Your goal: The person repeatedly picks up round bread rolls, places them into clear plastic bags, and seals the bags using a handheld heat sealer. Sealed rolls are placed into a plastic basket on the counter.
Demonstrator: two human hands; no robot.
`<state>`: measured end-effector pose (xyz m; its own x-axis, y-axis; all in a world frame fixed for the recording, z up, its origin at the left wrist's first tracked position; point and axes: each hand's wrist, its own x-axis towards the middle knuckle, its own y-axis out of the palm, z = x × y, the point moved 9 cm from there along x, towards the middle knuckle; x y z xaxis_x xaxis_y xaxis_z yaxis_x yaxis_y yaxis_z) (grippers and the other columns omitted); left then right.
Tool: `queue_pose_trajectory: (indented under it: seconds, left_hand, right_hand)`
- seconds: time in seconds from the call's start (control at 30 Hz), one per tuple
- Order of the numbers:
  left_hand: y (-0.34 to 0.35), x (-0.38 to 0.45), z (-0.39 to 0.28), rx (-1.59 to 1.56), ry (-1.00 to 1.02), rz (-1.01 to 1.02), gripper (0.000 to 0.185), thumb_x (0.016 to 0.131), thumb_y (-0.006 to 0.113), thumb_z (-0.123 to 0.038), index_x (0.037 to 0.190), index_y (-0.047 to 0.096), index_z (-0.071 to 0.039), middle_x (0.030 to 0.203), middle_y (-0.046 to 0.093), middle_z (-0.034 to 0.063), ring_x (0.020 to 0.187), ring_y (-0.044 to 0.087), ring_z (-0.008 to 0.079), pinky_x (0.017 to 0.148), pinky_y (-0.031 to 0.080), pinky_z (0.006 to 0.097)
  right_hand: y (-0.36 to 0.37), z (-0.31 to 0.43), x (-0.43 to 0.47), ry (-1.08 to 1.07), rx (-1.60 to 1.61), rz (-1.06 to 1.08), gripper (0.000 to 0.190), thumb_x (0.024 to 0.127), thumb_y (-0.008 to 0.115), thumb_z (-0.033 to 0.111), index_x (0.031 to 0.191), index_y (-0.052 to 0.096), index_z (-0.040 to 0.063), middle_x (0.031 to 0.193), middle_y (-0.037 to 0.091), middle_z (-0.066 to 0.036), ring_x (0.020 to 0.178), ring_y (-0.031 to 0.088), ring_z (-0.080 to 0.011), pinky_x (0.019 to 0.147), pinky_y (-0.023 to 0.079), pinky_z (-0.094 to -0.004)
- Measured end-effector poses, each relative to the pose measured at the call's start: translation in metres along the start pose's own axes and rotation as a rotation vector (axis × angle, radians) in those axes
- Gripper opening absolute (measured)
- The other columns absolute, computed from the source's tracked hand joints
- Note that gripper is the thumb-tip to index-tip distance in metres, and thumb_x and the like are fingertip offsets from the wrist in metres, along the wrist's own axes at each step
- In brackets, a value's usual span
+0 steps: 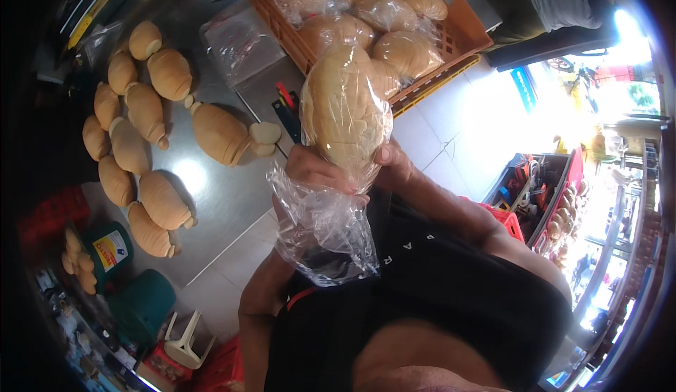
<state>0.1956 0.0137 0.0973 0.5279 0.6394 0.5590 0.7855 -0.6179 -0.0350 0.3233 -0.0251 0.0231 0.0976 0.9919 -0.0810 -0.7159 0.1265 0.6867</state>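
Observation:
Between my hands is a large bread loaf (346, 101) inside a clear plastic bag (332, 239). My left hand (311, 169) grips the gathered neck of the bag just below the loaf. My right hand (390, 162) holds the bag at the loaf's lower right side, thumb against the plastic. The loose end of the bag hangs crumpled towards my chest. To the left, several unwrapped loaves (145, 112) lie on a metal table (211, 217). One loaf (219, 133) lies apart, nearer my hands.
An orange plastic crate (280, 27) of bagged loaves stands just beyond my hands. Flat plastic bags (240, 46) and a red-and-black tool (286, 99) lie beside it. Left below are green buckets (142, 305) and a white stool (187, 342). A tool-filled bin (533, 180) stands at right.

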Motion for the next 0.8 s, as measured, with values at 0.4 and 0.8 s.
queue_pose_trajectory:
  seconds: [0.4,0.8]
  left_hand:
    - [0.176,0.096,0.159,0.269,-0.376,0.543,0.036,0.079,0.083,-0.015,0.111,0.070,-0.005,0.114,0.069,0.0122,0.112,0.062,0.0344,0.101,0.046,0.0440]
    - [0.225,0.043,0.187,0.602,-0.312,0.520,0.038,0.076,0.081,-0.022,0.108,0.068,-0.008,0.114,0.066,0.0101,0.112,0.060,0.0330,0.104,0.041,0.0493]
  right_hand:
    - [-0.322,0.309,0.090,0.050,-1.591,0.042,0.106,0.066,0.088,0.027,0.158,0.039,0.010,0.146,0.055,-0.016,0.135,0.054,-0.0322,0.110,0.049,-0.0465]
    - [-0.393,0.281,0.082,-0.074,-2.115,-0.255,0.106,0.062,0.092,0.039,0.153,0.042,0.019,0.152,0.044,-0.015,0.132,0.048,-0.0428,0.104,0.046,-0.0603]
